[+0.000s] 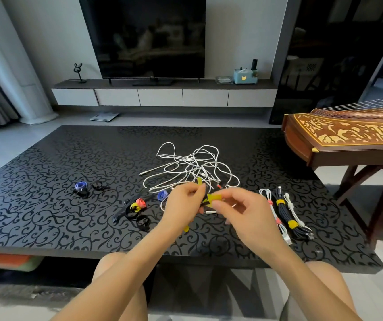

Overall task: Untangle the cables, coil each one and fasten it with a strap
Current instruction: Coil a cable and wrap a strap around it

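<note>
Nearest me, the left hand and right hand each pinch the yellow strap above the table. I cannot tell whether a coil sits inside it. In my judgement, a loose wrap would let a coil spring open. Beside the hands lie spare straps and finished bundles. Beyond, the white tangle lies unsorted. A trailing strap end could snag it and drag loops along.

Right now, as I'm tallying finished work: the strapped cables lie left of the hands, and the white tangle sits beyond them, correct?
No. The head view shows the strapped cables lying right of the right hand, not left; the white tangle does sit beyond it.
</note>
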The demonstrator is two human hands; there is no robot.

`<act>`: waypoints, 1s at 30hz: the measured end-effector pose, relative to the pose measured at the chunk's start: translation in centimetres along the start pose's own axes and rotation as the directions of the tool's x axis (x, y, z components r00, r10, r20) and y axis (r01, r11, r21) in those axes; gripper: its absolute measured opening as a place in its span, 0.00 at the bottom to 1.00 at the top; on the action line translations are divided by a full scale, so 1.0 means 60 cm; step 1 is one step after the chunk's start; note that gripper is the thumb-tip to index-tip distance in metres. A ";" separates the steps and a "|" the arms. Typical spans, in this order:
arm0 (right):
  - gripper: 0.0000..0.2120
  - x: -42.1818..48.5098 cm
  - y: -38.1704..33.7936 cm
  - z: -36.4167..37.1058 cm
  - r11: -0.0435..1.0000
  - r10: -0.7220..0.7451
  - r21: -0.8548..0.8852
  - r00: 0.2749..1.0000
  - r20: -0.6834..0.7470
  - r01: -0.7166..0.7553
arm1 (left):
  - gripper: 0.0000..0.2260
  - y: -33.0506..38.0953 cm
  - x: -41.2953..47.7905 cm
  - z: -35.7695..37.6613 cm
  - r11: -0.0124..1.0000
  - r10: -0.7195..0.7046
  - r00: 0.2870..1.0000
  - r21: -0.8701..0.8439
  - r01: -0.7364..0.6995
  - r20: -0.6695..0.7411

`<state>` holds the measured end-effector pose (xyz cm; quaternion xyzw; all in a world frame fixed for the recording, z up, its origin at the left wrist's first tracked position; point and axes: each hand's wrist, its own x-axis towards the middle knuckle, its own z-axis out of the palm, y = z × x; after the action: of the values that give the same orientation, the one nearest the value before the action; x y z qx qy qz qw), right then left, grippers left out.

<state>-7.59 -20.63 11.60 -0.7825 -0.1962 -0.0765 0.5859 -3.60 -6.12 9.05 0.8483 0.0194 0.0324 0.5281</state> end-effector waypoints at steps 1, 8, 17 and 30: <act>0.12 0.008 -0.004 0.001 0.998 -0.053 -0.045 0.998 -0.040 0.051 | 0.16 -0.001 -0.002 0.003 0.998 0.054 0.998 0.033 -0.053 -0.025; 0.10 0.048 0.019 0.009 0.975 0.150 0.191 0.971 -0.189 -0.114 | 0.14 0.013 -0.019 0.018 0.956 0.268 0.962 0.112 -0.272 0.044; 0.10 0.049 0.016 -0.007 0.914 0.257 0.351 0.961 -0.107 -0.205 | 0.08 0.023 -0.027 0.022 0.915 0.402 0.915 -0.033 -0.402 0.013; 0.09 0.052 0.014 -0.019 0.882 0.229 0.422 0.973 0.002 -0.209 | 0.08 0.032 -0.027 0.010 0.917 0.393 0.919 -0.094 -0.388 0.036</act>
<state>-4.30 -21.23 12.29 -0.6536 -0.1043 0.0152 0.7495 -5.19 -7.61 10.46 0.8125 -0.1659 0.1151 0.5468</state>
